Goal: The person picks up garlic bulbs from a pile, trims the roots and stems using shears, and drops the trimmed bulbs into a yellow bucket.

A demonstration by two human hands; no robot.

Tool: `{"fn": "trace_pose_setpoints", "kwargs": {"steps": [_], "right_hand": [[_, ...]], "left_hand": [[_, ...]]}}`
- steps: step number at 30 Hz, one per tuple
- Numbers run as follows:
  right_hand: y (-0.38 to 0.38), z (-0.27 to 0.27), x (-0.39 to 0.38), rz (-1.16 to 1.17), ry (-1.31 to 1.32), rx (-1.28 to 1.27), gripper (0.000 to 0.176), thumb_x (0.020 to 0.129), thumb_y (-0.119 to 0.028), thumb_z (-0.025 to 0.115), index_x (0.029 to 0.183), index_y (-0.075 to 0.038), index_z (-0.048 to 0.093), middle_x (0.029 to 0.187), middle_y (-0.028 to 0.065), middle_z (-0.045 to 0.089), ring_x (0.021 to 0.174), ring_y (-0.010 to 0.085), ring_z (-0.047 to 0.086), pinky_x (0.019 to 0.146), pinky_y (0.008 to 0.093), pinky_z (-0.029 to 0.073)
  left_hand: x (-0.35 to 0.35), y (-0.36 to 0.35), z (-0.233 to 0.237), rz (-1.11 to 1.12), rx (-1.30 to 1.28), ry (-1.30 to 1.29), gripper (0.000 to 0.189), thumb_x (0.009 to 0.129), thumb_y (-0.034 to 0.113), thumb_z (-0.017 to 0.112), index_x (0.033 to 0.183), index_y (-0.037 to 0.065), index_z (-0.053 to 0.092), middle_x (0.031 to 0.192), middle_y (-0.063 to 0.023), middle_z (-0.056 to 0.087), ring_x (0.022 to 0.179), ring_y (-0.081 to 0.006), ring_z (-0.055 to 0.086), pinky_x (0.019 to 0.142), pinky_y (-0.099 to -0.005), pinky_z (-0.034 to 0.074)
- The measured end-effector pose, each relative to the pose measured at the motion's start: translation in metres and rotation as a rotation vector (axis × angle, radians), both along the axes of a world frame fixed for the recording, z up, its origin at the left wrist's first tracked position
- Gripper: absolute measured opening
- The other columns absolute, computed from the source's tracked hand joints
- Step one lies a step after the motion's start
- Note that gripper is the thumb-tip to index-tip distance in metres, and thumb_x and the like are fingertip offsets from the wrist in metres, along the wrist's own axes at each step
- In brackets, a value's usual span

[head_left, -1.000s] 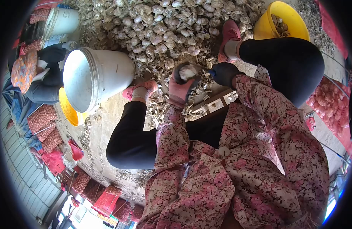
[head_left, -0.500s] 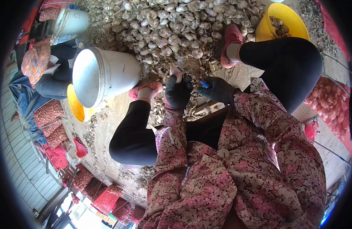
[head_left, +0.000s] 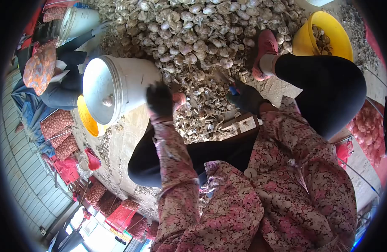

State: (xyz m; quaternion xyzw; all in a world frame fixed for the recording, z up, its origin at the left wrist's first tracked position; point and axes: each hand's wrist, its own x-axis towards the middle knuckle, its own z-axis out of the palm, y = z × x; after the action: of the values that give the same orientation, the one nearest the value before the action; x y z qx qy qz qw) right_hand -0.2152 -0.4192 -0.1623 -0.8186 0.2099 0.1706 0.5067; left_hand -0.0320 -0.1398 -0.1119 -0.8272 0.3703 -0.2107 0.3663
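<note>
My left hand (head_left: 160, 100), in a dark glove and blurred by motion, is beside the white bucket (head_left: 139, 80). Its fingers look stretched out, with nothing visible in them. A garlic bulb (head_left: 107, 101) shows within the mouth of the bucket, which lies tilted toward the left. My right hand (head_left: 248, 100), also gloved, is closed around a blue-handled tool (head_left: 233, 90); a dark, blade-like end points up and left over the scraps, too blurred to tell its exact kind. Ahead of both hands spreads a heap of garlic bulbs (head_left: 193, 42).
Cut stalks and skins (head_left: 201, 111) cover the ground between my feet. A yellow bucket (head_left: 336, 38) with some bulbs stands by my right knee. Another yellow container (head_left: 89, 119) is beyond the white bucket. A co-worker in a patterned hat (head_left: 39, 69) sits at left, near filled net sacks (head_left: 57, 124).
My left hand has moved left from the middle to the white bucket and let go of the garlic bulb, now seen in the bucket's mouth. The right hand still holds the tool.
</note>
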Motion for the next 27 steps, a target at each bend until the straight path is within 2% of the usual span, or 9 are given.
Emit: {"fn": "trace_pose_setpoints", "kwargs": {"steps": [3,5,8,11,15,16,19,25,27], "right_hand": [[0.009,-0.013,0.029,0.103,0.177,-0.291,0.042,0.081,-0.042,0.063,0.102,-0.006,0.057,0.095,0.0166,0.066,0.09,0.0316,0.065,0.079,0.0428,0.05],[0.021,-0.033,0.045,0.146,0.178,-0.369,0.042,0.081,-0.042,0.061,0.103,-0.007,0.057,0.096,0.0164,0.066,0.091,0.0319,0.065,0.079,0.0434,0.05],[0.046,-0.064,0.068,0.206,0.185,-0.47,0.043,0.082,-0.044,0.058,0.103,-0.007,0.058,0.097,0.016,0.066,0.093,0.0326,0.065,0.079,0.0441,0.05],[0.06,-0.071,0.088,0.199,0.24,-0.473,0.043,0.084,-0.046,0.056,0.102,-0.007,0.061,0.095,0.0171,0.066,0.093,0.034,0.064,0.079,0.0449,0.05],[0.05,-0.052,0.091,0.329,0.326,-0.228,0.048,0.085,-0.049,0.054,0.102,-0.005,0.063,0.092,0.0186,0.066,0.09,0.0344,0.064,0.079,0.0447,0.05],[0.046,-0.039,0.08,0.327,0.225,-0.231,0.048,0.085,-0.05,0.054,0.102,-0.006,0.063,0.092,0.0182,0.066,0.089,0.0342,0.064,0.078,0.0441,0.05],[0.037,-0.011,0.044,0.292,0.091,-0.225,0.045,0.084,-0.048,0.057,0.102,-0.008,0.061,0.09,0.0163,0.067,0.085,0.0325,0.065,0.077,0.042,0.05],[0.025,0.033,0.005,0.072,-0.122,-0.146,0.038,0.08,-0.04,0.066,0.098,-0.007,0.058,0.087,0.0138,0.066,0.084,0.0299,0.065,0.073,0.0405,0.05],[0.02,0.038,0.007,0.103,-0.101,-0.147,0.037,0.08,-0.039,0.066,0.097,-0.007,0.058,0.086,0.014,0.066,0.083,0.0301,0.065,0.072,0.0404,0.05]], "left_hand": [[-0.04,-0.017,-0.071,-0.509,1.493,-0.955,0.016,0.086,0.026,0.057,0.085,0.012,0.064,0.088,-0.0052,0.067,0.082,-0.0216,0.063,0.081,-0.0367,0.049],[-0.071,-0.024,-0.117,-0.698,2.036,-1.104,0.018,0.086,0.031,0.059,0.077,0.016,0.065,0.08,-0.0058,0.066,0.08,-0.0237,0.062,0.081,-0.0398,0.051],[-0.091,-0.044,-0.127,-0.962,2.163,-0.887,0.025,0.085,0.037,0.058,0.085,0.012,0.063,0.081,-0.0028,0.065,0.085,-0.0267,0.062,0.085,-0.0431,0.05],[-0.088,-0.058,-0.118,-1.116,2.019,-1.06,0.046,0.083,0.046,0.061,0.112,0.011,0.048,0.118,-0.0144,0.05,0.105,-0.03,0.05,0.09,-0.0417,0.044],[-0.084,-0.047,-0.117,-1.092,1.788,-1.385,0.063,0.073,0.071,0.057,0.089,0.01,0.052,0.083,-0.0059,0.053,0.07,-0.0201,0.051,0.065,-0.0281,0.045],[-0.081,-0.059,-0.111,-1.302,1.85,-1.268,0.068,0.067,0.08,0.055,0.073,0.012,0.05,0.062,0.0007,0.045,0.053,-0.0151,0.042,0.051,-0.0236,0.038],[-0.073,-0.061,-0.124,-0.941,1.684,-1.557,0.07,0.06,0.086,0.055,0.064,0.016,0.054,0.052,0.0049,0.048,0.042,-0.0116,0.043,0.044,-0.0223,0.039],[-0.091,-0.103,-0.1,-0.722,1.791,-1.793,0.048,0.083,0.059,0.056,0.096,0.012,0.06,0.076,0.0012,0.058,0.057,-0.0091,0.052,0.045,-0.0246,0.038],[-0.101,-0.115,-0.113,0.05,3.381,-2.385,0.039,0.087,0.047,0.056,0.099,0.009,0.057,0.082,-0.0011,0.058,0.065,-0.0115,0.054,0.048,-0.0236,0.041]]}}
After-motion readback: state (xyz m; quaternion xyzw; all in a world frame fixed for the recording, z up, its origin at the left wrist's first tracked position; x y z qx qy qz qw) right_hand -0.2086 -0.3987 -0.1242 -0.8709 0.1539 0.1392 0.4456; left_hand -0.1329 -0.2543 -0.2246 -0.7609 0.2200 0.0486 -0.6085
